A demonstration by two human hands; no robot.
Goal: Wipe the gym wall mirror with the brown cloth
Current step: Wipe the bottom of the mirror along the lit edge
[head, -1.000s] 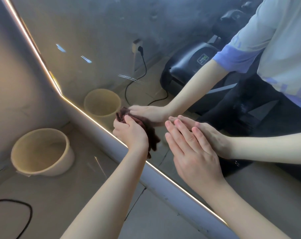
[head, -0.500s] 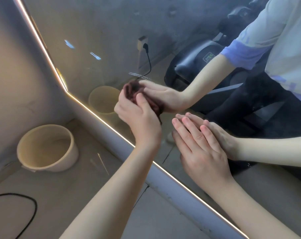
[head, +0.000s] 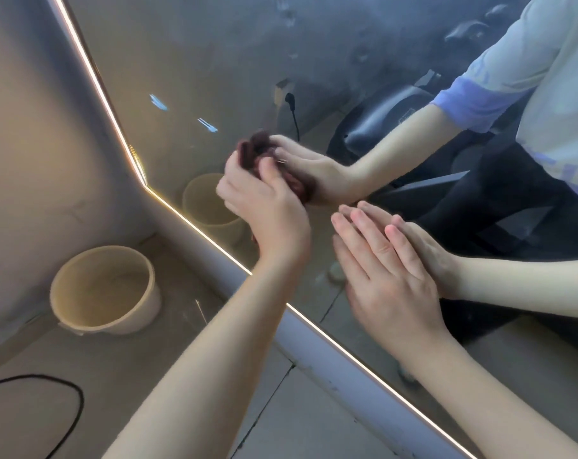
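I hold the brown cloth (head: 248, 155) bunched in my left hand (head: 264, 207). The hand's fingers curl round the wad and press it against the mirror (head: 215, 61), above the lit lower edge (head: 195, 228) and just left of my right hand (head: 387, 279). The right hand lies flat on the glass with its fingers (head: 357, 233) straight and together, gripping nothing. I take it for a brace.

The cloth looks soft, light and limp, a fuzzy fabric that crumples into whatever shape the grip gives it. I judge it is best held by the middle of the wad with the palm behind it, so a broad face meets the glass rather than a knuckle. A loose fold shows at the right of the hand, and it could drag or slip free if the grip slackens.

The mirror is hard, smooth and probably slick, and it is breakable, so steady, even pressure suits it better than force. The bare right palm may leave prints. A pale bucket (head: 105, 289) stands on the floor at the left, with a black cable (head: 72, 392) nearer to me.
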